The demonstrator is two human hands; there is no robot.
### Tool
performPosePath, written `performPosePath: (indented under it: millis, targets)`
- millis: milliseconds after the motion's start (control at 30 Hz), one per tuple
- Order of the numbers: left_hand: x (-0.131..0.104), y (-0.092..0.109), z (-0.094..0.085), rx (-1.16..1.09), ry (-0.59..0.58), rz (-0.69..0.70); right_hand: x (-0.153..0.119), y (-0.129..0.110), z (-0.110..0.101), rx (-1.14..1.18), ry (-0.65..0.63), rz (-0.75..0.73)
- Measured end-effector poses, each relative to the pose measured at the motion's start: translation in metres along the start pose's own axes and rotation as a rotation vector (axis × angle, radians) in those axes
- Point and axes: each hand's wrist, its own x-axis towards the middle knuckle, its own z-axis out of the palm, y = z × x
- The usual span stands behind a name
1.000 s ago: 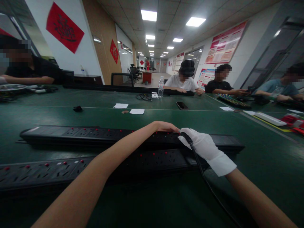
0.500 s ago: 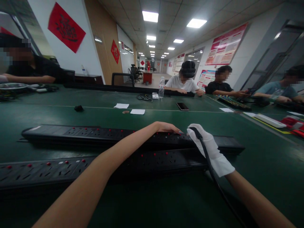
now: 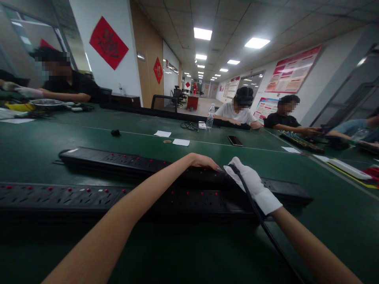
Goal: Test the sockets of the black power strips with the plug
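Note:
Two long black power strips lie on the green tabletop, with red dots along their socket rows. My bare left hand (image 3: 203,161) rests on top of the far power strip (image 3: 97,157), fingers stretched to the right; its thumb is hidden. At its fingertips, my right hand (image 3: 248,179), in a white glove, is closed round the head of a black power cord (image 3: 250,197). The cord's front end is hidden behind the glove, so I cannot tell whether it touches a socket. Nearer to me, the second power strip (image 3: 59,195) passes under my left forearm.
Beyond the strips are paper slips (image 3: 181,142), a small black object (image 3: 115,133), a phone (image 3: 235,141) and a water bottle (image 3: 210,116). Several people sit round the table. A white strip (image 3: 351,169) lies at the right.
My view has turned a little left, so the room and strips appear further right. Both hands have shifted slightly left along the far strip, the right hand still gripping the cord.

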Motion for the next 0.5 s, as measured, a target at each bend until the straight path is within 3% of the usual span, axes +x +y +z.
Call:
performPosePath:
  millis: [333,500]
  targets:
    - [0.002,-0.005,0.0,-0.027,0.039,0.006,0.008,-0.017,0.006,-0.151,-0.043,-0.044]
    - [-0.002,-0.004,0.002,-0.026,0.049,0.014,-0.002,-0.02,0.011,-0.19,-0.024,-0.022]
